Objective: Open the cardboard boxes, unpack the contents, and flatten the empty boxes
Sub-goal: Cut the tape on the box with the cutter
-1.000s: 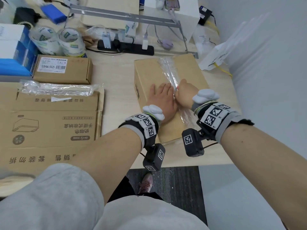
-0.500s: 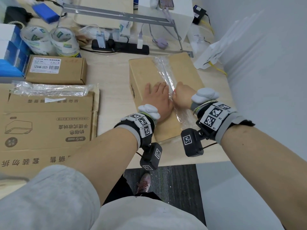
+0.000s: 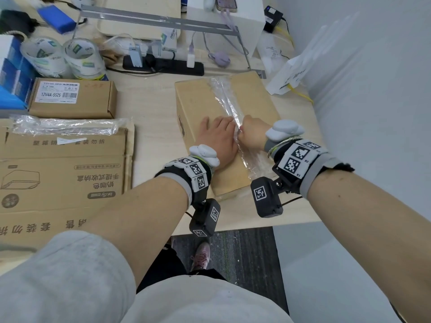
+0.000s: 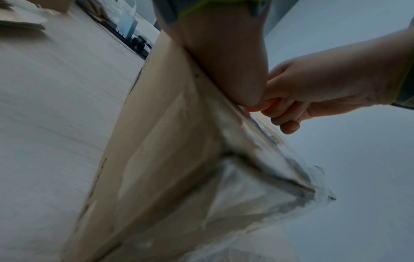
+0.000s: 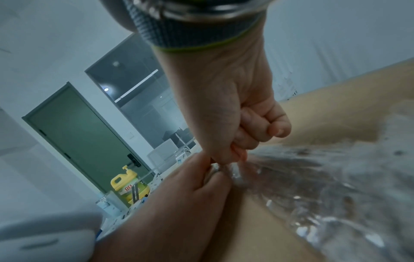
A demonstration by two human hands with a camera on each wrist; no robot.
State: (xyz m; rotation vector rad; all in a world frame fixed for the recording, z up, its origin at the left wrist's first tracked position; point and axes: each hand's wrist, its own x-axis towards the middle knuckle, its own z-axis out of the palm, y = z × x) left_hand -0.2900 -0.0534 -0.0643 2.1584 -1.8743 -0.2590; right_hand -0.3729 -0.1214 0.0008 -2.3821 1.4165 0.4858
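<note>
A closed brown cardboard box (image 3: 254,99) lies on the desk, sealed along its top seam with wrinkled clear tape (image 3: 225,96). My left hand (image 3: 218,136) rests flat on the box's left half, fingers straight and pointing away from me. My right hand (image 3: 250,132) is curled into a fist beside it and pinches the tape (image 5: 226,167) at the seam between thumb and finger. The right wrist view shows the tape (image 5: 313,186) crinkled and loose over the lid. In the left wrist view the taped near end of the box (image 4: 235,195) fills the frame.
A small labelled carton (image 3: 74,99) stands to the left. In front of it lie flattened cardboard boxes (image 3: 60,173) with a strip of crumpled tape (image 3: 65,127). Tape rolls (image 3: 63,57), a power strip (image 3: 163,65) and cables crowd the back. A wall (image 3: 373,113) stands close on the right.
Both hands stay at the box's seam. The right hand's pinch has shifted slightly farther up along the tape, and the head view has dipped a little.
</note>
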